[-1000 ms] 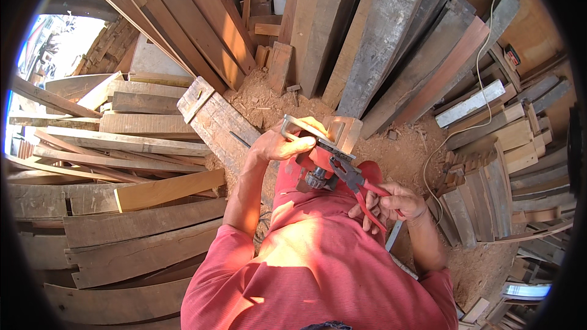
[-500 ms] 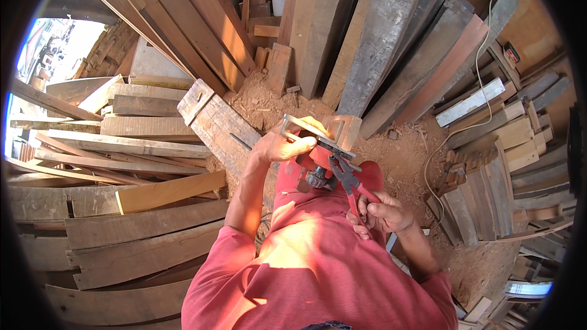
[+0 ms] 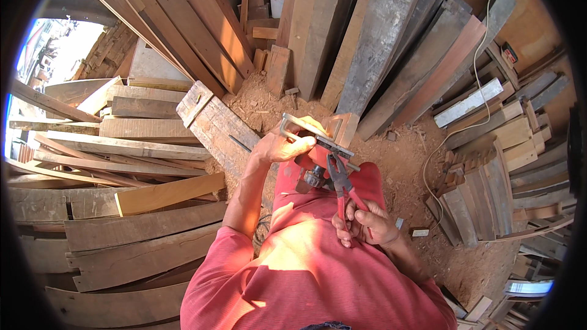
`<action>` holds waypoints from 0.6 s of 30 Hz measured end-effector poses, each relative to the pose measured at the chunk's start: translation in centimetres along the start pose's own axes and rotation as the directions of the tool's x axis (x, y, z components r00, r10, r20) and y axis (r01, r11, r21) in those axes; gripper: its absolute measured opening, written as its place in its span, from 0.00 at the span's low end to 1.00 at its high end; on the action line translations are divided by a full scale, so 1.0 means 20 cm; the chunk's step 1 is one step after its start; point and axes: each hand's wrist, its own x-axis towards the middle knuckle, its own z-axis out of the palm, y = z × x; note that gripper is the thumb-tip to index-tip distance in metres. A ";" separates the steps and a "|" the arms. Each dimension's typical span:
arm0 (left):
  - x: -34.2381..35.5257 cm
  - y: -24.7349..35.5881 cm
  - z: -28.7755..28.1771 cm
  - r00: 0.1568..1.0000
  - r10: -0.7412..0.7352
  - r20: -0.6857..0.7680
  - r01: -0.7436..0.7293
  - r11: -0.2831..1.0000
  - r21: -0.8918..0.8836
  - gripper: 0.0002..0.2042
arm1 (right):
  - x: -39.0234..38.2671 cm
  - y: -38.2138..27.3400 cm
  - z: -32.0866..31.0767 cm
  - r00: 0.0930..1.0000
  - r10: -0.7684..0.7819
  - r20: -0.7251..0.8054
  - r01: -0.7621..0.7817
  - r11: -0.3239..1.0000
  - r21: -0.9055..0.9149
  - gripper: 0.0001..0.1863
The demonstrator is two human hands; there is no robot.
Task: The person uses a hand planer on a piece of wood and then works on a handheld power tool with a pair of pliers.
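My left hand (image 3: 290, 145) is closed around a red and black power tool (image 3: 313, 177), held above my lap with its flat metal base plate (image 3: 332, 145) turned up and away from me. My right hand (image 3: 369, 225) grips a pair of pliers (image 3: 342, 186) by the red handles, which are spread apart. The dark jaws of the pliers point away from me, up against the tool's edge near the plate. What lies between the jaws is too small to make out.
A worn wooden plank (image 3: 215, 123) lies ahead to the left on sawdust (image 3: 260, 99). Stacked boards (image 3: 147, 230) fill the left side. Tall planks (image 3: 318, 24) lean ahead, short offcuts (image 3: 513, 140) are piled right, and a pale cable (image 3: 435, 153) runs along there.
My right hand has shifted left and slightly nearer to me, and the pliers have swung more upright. My left hand still holds the power tool in nearly the same place.
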 end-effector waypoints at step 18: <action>0.04 0.15 0.11 0.987 -0.153 0.040 0.146 0.978 0.151 0.21 | -0.24 -0.60 0.33 0.852 0.293 -0.435 -0.505 0.682 -0.530 0.18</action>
